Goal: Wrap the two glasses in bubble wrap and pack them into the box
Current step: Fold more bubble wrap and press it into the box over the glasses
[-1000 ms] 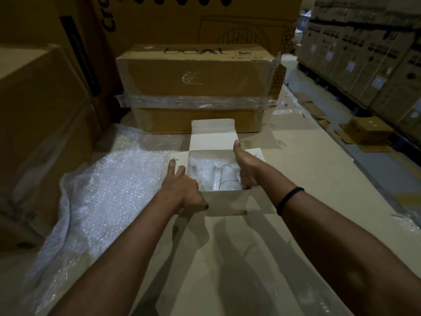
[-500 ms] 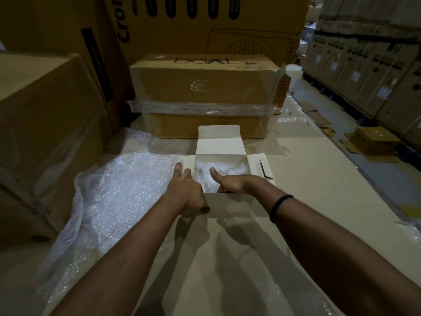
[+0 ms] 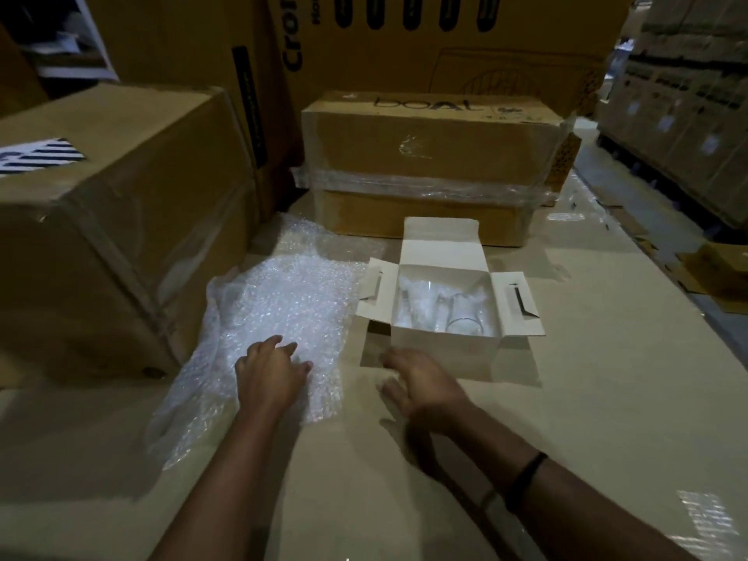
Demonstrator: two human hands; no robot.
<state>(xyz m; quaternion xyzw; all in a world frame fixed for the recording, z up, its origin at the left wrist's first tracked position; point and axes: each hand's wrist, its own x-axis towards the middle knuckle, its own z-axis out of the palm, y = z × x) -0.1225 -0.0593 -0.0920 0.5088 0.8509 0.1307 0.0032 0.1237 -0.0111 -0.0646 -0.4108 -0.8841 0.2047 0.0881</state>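
Note:
A small white box [image 3: 443,348] stands open on the cardboard surface, its flaps spread to the left, right and back. Inside lie two glasses: one [image 3: 417,303] on the left with white wrap around it, one [image 3: 463,315] on the right that looks clear. A sheet of bubble wrap [image 3: 283,309] is spread to the left of the box. My left hand [image 3: 269,374] rests on the near part of the sheet with relaxed fingers. My right hand [image 3: 421,384] hovers just in front of the box, fingers spread and blurred, holding nothing.
A taped brown carton [image 3: 429,155] stands right behind the white box. A big carton [image 3: 109,220] walls off the left side and taller cartons [image 3: 404,42] stand at the back. On the right the surface drops to an aisle with stacked boxes [image 3: 688,115].
Both hands have pulled back from the box: the left moved onto the bubble wrap, the right came out of the box opening to in front of it. The camera shifted left.

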